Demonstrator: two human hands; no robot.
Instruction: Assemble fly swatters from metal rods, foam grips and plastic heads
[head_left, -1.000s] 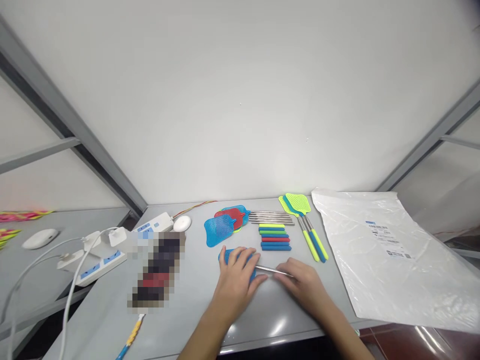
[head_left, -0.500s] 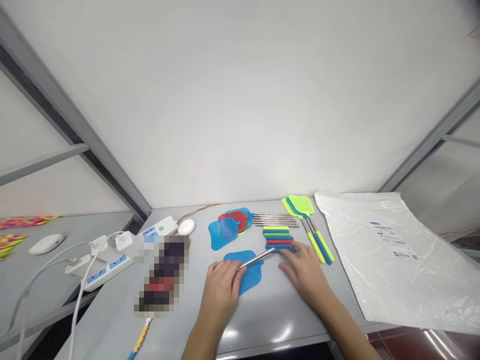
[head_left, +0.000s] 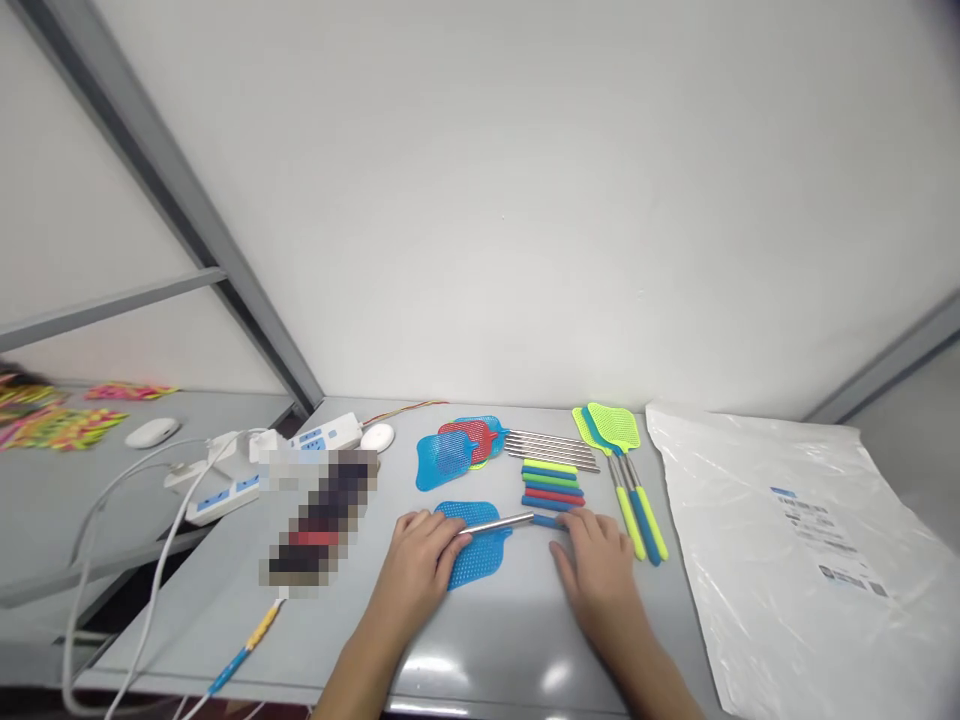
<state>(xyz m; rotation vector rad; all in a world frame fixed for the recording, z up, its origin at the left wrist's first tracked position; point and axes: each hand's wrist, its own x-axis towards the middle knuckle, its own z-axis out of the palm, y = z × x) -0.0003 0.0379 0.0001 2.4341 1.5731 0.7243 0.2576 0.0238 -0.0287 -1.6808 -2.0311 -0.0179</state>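
Left hand (head_left: 424, 555): clamped on the left end of a metal rod (head_left: 501, 523), above a blue swatter head (head_left: 477, 562) on the counter (head_left: 487, 640).
Right hand (head_left: 600, 555): fingers over a blue grip (head_left: 547, 521), thumb spread away; cannot tell how firmly held.
Rod and grip: end to end between the separated hands.
Far side: other swatter heads (head_left: 444, 462), thin rods (head_left: 551, 448), coloured grips (head_left: 553, 482).
Right side: three swatters (head_left: 616, 428), white package (head_left: 742, 560).
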